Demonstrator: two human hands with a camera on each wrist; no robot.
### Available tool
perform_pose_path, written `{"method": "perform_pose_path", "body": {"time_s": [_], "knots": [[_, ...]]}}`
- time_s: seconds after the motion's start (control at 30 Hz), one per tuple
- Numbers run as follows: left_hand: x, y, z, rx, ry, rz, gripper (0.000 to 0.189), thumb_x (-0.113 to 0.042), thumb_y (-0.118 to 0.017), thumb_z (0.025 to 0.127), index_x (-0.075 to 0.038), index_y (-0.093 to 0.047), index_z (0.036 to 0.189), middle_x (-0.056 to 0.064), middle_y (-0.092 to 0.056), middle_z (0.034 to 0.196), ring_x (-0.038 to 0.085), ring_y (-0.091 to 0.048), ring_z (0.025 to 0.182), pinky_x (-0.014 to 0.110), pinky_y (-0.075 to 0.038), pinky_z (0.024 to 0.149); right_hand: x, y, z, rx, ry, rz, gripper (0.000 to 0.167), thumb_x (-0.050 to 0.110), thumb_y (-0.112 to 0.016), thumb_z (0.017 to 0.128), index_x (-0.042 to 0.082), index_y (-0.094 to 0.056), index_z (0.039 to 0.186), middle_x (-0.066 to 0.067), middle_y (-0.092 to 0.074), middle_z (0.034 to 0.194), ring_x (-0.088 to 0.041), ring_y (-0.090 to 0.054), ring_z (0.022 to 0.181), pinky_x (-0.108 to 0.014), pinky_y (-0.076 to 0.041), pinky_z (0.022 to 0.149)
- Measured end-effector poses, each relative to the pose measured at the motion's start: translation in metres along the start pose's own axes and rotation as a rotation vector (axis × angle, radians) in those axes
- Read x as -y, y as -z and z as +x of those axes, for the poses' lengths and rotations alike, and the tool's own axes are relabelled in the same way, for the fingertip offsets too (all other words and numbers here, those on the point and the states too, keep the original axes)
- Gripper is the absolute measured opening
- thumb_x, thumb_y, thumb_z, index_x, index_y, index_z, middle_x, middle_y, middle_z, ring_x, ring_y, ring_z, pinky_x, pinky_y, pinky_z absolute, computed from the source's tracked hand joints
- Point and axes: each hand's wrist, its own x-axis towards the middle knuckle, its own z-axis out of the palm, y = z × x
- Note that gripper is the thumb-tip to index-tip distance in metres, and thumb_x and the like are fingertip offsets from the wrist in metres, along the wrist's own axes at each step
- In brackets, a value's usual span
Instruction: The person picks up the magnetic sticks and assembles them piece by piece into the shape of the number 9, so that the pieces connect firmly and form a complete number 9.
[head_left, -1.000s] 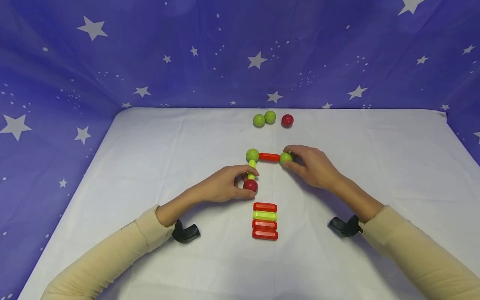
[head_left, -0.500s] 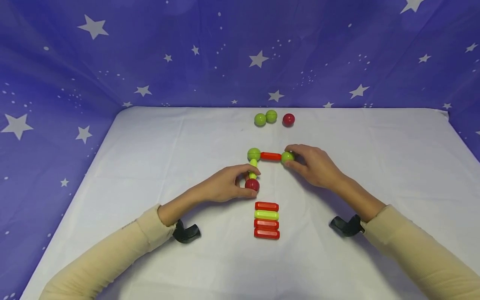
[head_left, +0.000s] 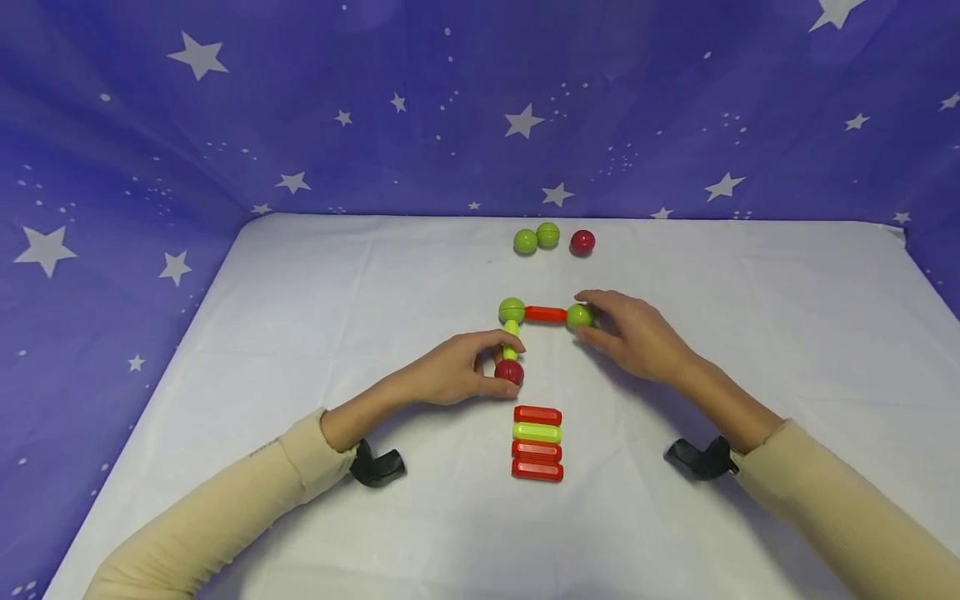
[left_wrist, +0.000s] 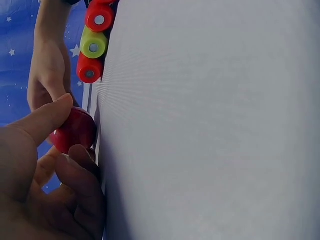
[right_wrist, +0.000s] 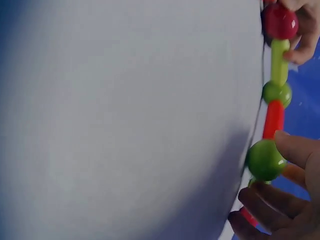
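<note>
A joined chain of balls and rods lies on the white cloth. A red ball [head_left: 509,372] and a lime rod [head_left: 511,340] run up to a green ball [head_left: 512,311] at the corner. From there a red rod [head_left: 546,314] reaches right to another green ball [head_left: 579,317]. My left hand [head_left: 468,367] grips the red ball between thumb and fingers; its index finger lies over the lime rod. Around the right-hand green ball, my right hand [head_left: 633,337] has its thumb and fingers spread, with the thumb tip close to the ball's edge in the right wrist view [right_wrist: 295,150].
Three red rods [head_left: 537,471] and a lime rod [head_left: 537,432] lie in a stacked row nearer me. At the back sit two green balls [head_left: 526,242] and a red ball [head_left: 582,242]. A blue starry backdrop [head_left: 480,100] stands behind the white table [head_left: 337,283].
My right thumb and index finger have spread slightly apart at the green ball. My left hand keeps its grip on the red ball. The whole head view has shifted a little.
</note>
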Motion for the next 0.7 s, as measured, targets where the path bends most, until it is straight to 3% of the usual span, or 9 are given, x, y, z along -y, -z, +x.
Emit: {"method": "perform_pose_path", "body": {"time_s": [0.13,0.3,0.53,0.7], "knots": [[0.001,0.000,0.001,-0.002,-0.007,-0.008,0.046,-0.027,-0.079,0.085,-0.018,-0.059,0.126,0.000,-0.056,0.101,0.018,-0.053,0.071,0.030,-0.044,0.066,0.009,0.004,-0.009,-0.043,0.053,0.016,0.052,0.017,-0.072,0.091,0.002,-0.053,0.138,-0.017,-0.057,0.133,-0.034,-0.051,0.125,-0.054,-0.037,0.104],[0.002,0.000,0.000,-0.002,-0.010,-0.013,0.047,-0.027,-0.079,0.085,-0.018,-0.059,0.126,0.000,-0.056,0.101,0.018,-0.053,0.071,0.030,-0.044,0.066,0.028,0.003,-0.026,-0.095,0.119,0.077,0.041,0.011,-0.076,0.088,0.003,-0.062,0.126,-0.011,-0.064,0.121,-0.030,-0.056,0.118,-0.053,-0.043,0.100],[0.003,-0.001,0.000,-0.002,-0.011,-0.014,0.047,-0.027,-0.079,0.085,-0.018,-0.059,0.127,0.000,-0.056,0.101,0.017,-0.053,0.069,0.029,-0.045,0.065,0.048,-0.017,-0.052,-0.016,0.144,0.175,0.029,0.009,-0.077,0.085,0.008,-0.071,0.114,0.000,-0.071,0.108,-0.022,-0.063,0.105,-0.049,-0.050,0.089],[0.003,0.000,0.000,-0.002,-0.015,-0.029,0.047,-0.026,-0.080,0.085,-0.017,-0.059,0.126,0.001,-0.056,0.102,0.016,-0.053,0.067,0.028,-0.044,0.064,0.053,-0.032,-0.060,0.038,0.130,0.224,0.026,0.011,-0.077,0.086,0.012,-0.072,0.112,0.009,-0.070,0.100,-0.016,-0.063,0.100,-0.044,-0.051,0.085]]}}
